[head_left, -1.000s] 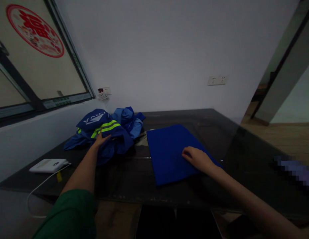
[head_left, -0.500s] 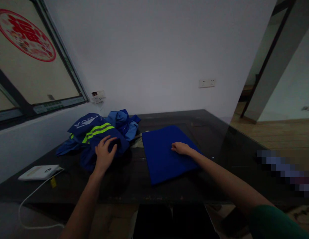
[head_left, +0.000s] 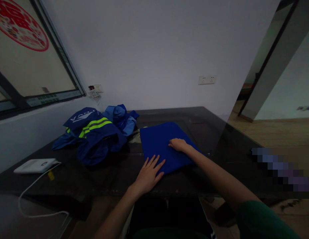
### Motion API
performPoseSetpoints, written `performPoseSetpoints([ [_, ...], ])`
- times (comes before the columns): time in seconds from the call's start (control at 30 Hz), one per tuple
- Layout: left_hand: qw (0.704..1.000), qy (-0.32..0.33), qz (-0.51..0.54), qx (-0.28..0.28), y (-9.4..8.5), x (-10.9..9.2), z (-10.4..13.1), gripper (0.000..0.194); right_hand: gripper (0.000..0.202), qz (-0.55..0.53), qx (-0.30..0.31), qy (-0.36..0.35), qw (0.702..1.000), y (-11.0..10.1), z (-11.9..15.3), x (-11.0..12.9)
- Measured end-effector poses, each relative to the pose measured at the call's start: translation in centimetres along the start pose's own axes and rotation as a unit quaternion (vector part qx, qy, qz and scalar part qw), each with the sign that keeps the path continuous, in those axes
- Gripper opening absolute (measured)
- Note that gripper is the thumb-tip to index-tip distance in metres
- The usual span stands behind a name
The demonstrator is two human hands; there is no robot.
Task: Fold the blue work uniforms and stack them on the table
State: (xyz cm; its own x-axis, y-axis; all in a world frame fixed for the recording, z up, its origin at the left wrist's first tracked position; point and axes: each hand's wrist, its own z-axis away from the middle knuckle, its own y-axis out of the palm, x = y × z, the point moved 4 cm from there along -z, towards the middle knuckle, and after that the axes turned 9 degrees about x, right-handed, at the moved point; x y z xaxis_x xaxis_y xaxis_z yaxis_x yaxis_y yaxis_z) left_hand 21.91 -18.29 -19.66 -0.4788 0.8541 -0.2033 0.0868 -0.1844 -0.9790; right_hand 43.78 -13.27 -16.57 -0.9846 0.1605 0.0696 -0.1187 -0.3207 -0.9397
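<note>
A flat, dark blue folded cloth [head_left: 158,137] lies on the black table, squarish with straight edges. My left hand [head_left: 149,174] rests at its near left corner, fingers spread and lying over the edge. My right hand [head_left: 178,145] is on the right half of the cloth, its fingers curled closed; whatever may be inside them is hidden. Left of the cloth lies a crumpled blue work jacket [head_left: 94,139] with yellow-green reflective stripes and white lettering. Part of a pale, patterned flat thing [head_left: 135,136] shows between jacket and cloth.
On the table [head_left: 234,166], a white device [head_left: 35,165] with a white cable [head_left: 26,191] sits at the left; the cable hangs over the front edge. A blurred-out object [head_left: 281,169] is at the right edge. Behind stands a wall with sockets [head_left: 207,80].
My left hand has moved right, from the jacket to the near left corner of the blue cloth. My right hand stays curled on the cloth. The view has shifted slightly.
</note>
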Motion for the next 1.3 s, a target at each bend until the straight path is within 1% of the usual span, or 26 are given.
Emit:
performPoseSetpoints([
  [0.1, 1.000, 0.003, -0.003, -0.018, -0.2, 0.2, 0.1, 0.050, 0.030, 0.002, 0.004, -0.031, 0.999, 0.2, -0.1, -0.1],
  [0.2, 0.999, 0.005, 0.011, -0.036, -0.3, 0.2, 0.3, 0.049, 0.030, 0.002, -0.010, -0.054, 0.999, 0.2, 0.2, -0.4],
  [0.33, 0.996, 0.016, 0.058, -0.060, -0.5, 0.2, 0.6, 0.047, 0.028, -0.002, -0.042, -0.073, 0.996, -0.7, 0.9, -0.5],
  [0.4, 0.992, 0.017, 0.092, -0.088, -0.9, 0.4, 0.8, 0.043, 0.026, -0.008, -0.062, -0.085, 0.994, -2.0, 1.3, -0.3],
  [0.47, 0.982, 0.014, 0.129, -0.139, -1.6, 0.6, 1.1, 0.035, 0.024, -0.014, -0.077, -0.099, 0.992, -4.1, 1.8, 0.2],
  [0.5, 0.974, 0.011, 0.147, -0.171, -2.0, 0.7, 1.3, 0.032, 0.023, -0.019, -0.087, -0.111, 0.990, -5.5, 2.2, 0.5],
  [0.57, 0.952, 0.007, 0.179, -0.249, -2.8, 0.9, 1.8, 0.029, 0.024, -0.042, -0.132, -0.154, 0.978, -9.2, 3.6, 1.3],
  [0.6, 0.936, 0.001, 0.193, -0.293, -3.2, 1.0, 2.2, 0.029, 0.026, -0.066, -0.177, -0.189, 0.964, -11.6, 4.7, 1.7],
  [0.63, 0.917, -0.006, 0.207, -0.342, -3.6, 1.1, 2.7, 0.031, 0.029, -0.097, -0.235, -0.226, 0.941, -14.2, 6.0, 2.0],
  [0.67, 0.893, -0.014, 0.222, -0.392, -3.9, 1.2, 3.3, 0.034, 0.033, -0.131, -0.301, -0.253, 0.910, -16.9, 7.6, 2.2],
  [0.7, 0.866, -0.023, 0.235, -0.441, -4.2, 1.2, 3.9, 0.038, 0.036, -0.173, -0.373, -0.269, 0.871, -19.7, 9.3, 2.3],
  [0.73, 0.839, -0.031, 0.244, -0.485, -4.5, 1.1, 4.5, 0.043, 0.038, -0.228, -0.446, -0.271, 0.822, -22.3, 11.2, 2.2],
  [0.77, 0.816, -0.036, 0.249, -0.520, -4.7, 0.9, 5.0, 0.047, 0.039, -0.290, -0.504, -0.262, 0.770, -24.6, 12.9, 2.1],
  [0.8, 0.803, -0.039, 0.247, -0.540, -4.9, 0.5, 5.4, 0.048, 0.042, -0.355, -0.554, -0.248, 0.711, -26.5, 14.6, 2.1],
  [0.83, 0.802, -0.041, 0.239, -0.546, -5.2, 0.0, 5.5, 0.046, 0.044, -0.415, -0.594, -0.242, 0.646, -28.1, 16.1, 2.3],
  [0.87, 0.813, -0.040, 0.226, -0.536, -5.5, -0.7, 5.4, 0.041, 0.045, -0.464, -0.611, -0.251, 0.591, -29.3, 17.3, 2.9],
  [0.9, 0.829, -0.037, 0.213, -0.515, -5.9, -1.5, 5.1, 0.038, 0.044, -0.499, -0.605, -0.272, 0.558, -30.3, 18.3, 3.8],
  [0.93, 0.847, -0.033, 0.202, -0.490, -6.4, -2.2, 4.6, 0.037, 0.043, -0.521, -0.583, -0.295, 0.549, -31.1, 19.0, 5.1],
  [0.97, 0.861, -0.032, 0.196, -0.468, -7.0, -2.9, 3.9, 0.042, 0.041, -0.526, -0.554, -0.318, 0.562, -31.7, 19.6, 6.6],
  [1.0, 0.869, -0.033, 0.195, -0.453, -7.7, -3.4, 3.2, 0.054, 0.038, -0.518, -0.524, -0.338, 0.585, -32.1, 20.1, 8.2],
  [1.07, 0.867, -0.034, 0.205, -0.453, -9.4, -4.0, 1.8, 0.085, 0.035, -0.494, -0.488, -0.369, 0.618, -32.4, 21.2, 11.1],
  [1.1, 0.860, -0.029, 0.215, -0.462, -10.3, -4.0, 1.1, 0.096, 0.034, -0.490, -0.480, -0.380, 0.620, -32.5, 21.7, 12.2],
  [1.13, 0.850, -0.019, 0.229, -0.474, -11.1, -3.9, 0.4, 0.102, 0.031, -0.495, -0.475, -0.389, 0.615, -32.5, 22.2, 13.0],
  [1.17, 0.838, -0.003, 0.249, -0.486, -11.7, -3.8, -0.2, 0.104, 0.028, -0.507, -0.469, -0.393, 0.607, -32.5, 22.6, 13.6],
  [1.23, 0.808, 0.035, 0.303, -0.503, -12.5, -3.5, -1.2, 0.098, 0.019, -0.530, -0.458, -0.396, 0.593, -32.4, 23.2, 14.1],
  [1.3, 0.776, 0.054, 0.359, -0.516, -12.5, -3.3, -2.0, 0.082, 0.017, -0.534, -0.460, -0.406, 0.582, -32.3, 23.6, 14.1],
])
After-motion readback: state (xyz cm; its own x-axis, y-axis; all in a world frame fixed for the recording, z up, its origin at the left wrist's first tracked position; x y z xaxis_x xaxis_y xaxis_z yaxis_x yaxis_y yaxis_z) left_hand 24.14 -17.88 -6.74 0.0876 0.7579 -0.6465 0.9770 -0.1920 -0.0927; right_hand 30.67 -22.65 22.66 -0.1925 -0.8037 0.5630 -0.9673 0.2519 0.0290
